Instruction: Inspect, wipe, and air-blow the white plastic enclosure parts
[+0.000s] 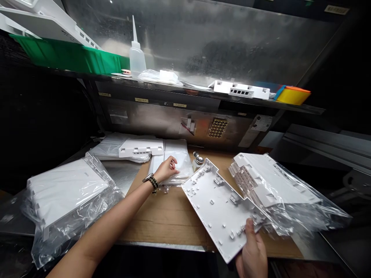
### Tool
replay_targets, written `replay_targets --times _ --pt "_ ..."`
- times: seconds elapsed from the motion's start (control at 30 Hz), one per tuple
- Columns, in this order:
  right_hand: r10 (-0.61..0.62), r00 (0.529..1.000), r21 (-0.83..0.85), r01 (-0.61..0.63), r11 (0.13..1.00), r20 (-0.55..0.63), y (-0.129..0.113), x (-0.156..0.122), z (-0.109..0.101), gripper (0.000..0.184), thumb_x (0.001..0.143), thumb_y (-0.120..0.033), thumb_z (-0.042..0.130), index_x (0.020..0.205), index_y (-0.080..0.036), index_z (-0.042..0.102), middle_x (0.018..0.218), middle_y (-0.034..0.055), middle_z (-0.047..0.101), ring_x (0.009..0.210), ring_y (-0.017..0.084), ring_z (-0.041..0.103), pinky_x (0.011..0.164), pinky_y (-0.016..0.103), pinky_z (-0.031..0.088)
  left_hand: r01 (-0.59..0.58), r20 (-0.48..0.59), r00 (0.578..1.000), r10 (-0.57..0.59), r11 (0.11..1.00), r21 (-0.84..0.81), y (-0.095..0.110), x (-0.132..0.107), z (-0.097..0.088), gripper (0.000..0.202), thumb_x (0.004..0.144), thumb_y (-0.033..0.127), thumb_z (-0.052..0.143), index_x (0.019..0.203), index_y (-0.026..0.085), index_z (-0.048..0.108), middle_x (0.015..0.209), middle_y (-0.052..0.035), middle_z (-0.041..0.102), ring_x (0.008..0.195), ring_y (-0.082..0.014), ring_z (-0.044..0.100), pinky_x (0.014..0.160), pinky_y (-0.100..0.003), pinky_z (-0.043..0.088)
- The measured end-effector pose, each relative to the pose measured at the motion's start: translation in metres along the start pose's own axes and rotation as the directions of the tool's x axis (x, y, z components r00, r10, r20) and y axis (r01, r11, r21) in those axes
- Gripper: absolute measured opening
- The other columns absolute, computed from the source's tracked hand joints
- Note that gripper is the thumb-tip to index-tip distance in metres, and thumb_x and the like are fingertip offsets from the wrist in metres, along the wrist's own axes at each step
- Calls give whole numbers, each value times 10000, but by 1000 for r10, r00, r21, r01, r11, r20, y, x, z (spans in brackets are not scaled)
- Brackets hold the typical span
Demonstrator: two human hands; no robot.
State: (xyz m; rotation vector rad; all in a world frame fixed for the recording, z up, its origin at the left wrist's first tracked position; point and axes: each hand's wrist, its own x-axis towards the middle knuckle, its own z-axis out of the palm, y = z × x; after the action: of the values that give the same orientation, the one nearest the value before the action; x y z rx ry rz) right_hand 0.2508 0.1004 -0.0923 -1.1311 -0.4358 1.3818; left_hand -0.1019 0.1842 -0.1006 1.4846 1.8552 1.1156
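My right hand [252, 253] grips the near edge of a flat white plastic panel [220, 206], thumb on its ribbed inner face, holding it tilted over the brown cardboard sheet [165, 220]. My left hand [166, 170], with a watch and bead bracelet on the wrist, reaches forward and rests its curled fingers on a stack of clear plastic bags [176, 160], pinching the top one.
A bagged pile of white panels [278, 189] lies at the right and another bagged stack [66, 193] at the left. A white housing [141, 148] sits behind. A small metal-topped jar [198, 160] stands nearby. The shelf above holds a squeeze bottle [136, 54], a white part [240, 89] and a yellow tray [293, 95].
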Motion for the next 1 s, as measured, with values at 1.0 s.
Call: replay_targets --times 1.0 --pt "-439 856 -480 517 708 273 48 -20 54 752 845 -806 608 1111 -109 702 1035 203 792 960 334 757 805 380 577 -258 -83 927 367 781 568 66 17 -47 590 980 168 610 1534 273 435 1642 -144 379 1296 -342 563 1022 -560 531"
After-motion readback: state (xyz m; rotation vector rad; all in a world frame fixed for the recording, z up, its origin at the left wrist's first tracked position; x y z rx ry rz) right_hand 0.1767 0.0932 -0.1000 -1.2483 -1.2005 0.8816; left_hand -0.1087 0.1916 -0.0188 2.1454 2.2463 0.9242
